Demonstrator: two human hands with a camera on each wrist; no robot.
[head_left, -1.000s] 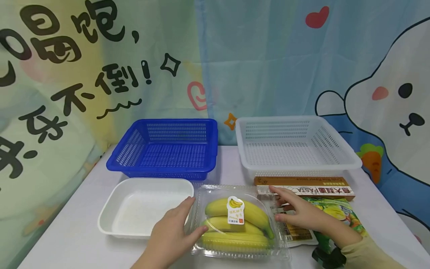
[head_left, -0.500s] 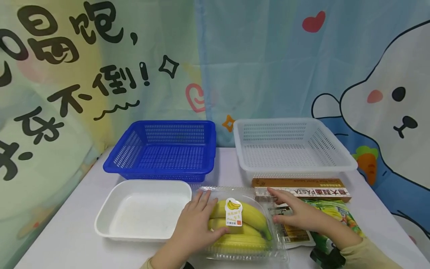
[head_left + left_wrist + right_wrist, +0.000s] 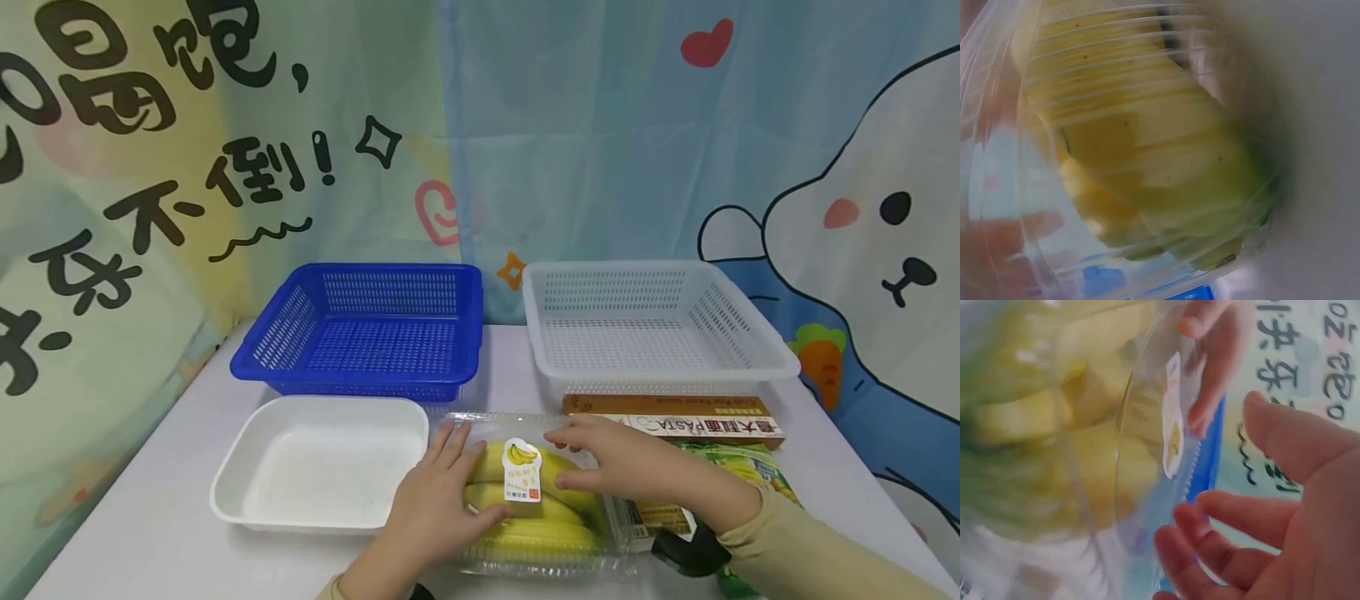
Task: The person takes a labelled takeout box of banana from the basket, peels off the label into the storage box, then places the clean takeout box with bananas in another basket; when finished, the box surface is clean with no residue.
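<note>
A clear plastic clamshell box (image 3: pixel 555 568) holding several yellow bananas (image 3: pixel 532 533) lies at the front of the table, with a banana-print label (image 3: pixel 522 471) on its lid. My left hand (image 3: pixel 438 492) rests on the left of the lid, fingers extended and spread. Over the lid's right side is my right hand (image 3: pixel 626 462), its fingers loosely bent and pinching nothing. In the right wrist view, the right hand's fingers (image 3: pixel 1235 522) are close to the lid; whether they touch it is hard to tell. Blurred bananas (image 3: pixel 1141 125) show through the box's ribbed wall in the left wrist view.
A white tray (image 3: pixel 225 492) stands left of the box. Behind are a blue basket (image 3: pixel 360 388) and a white basket (image 3: pixel 667 371). A pasta box (image 3: pixel 675 408), a green packet (image 3: pixel 750 462) and a brown-and-white pouch (image 3: pixel 660 517) lie at right, partly behind the right arm.
My left hand has moved right onto the box's lid. My right hand has shifted left from the box's right edge to above the lid. The box has stayed about where it was.
</note>
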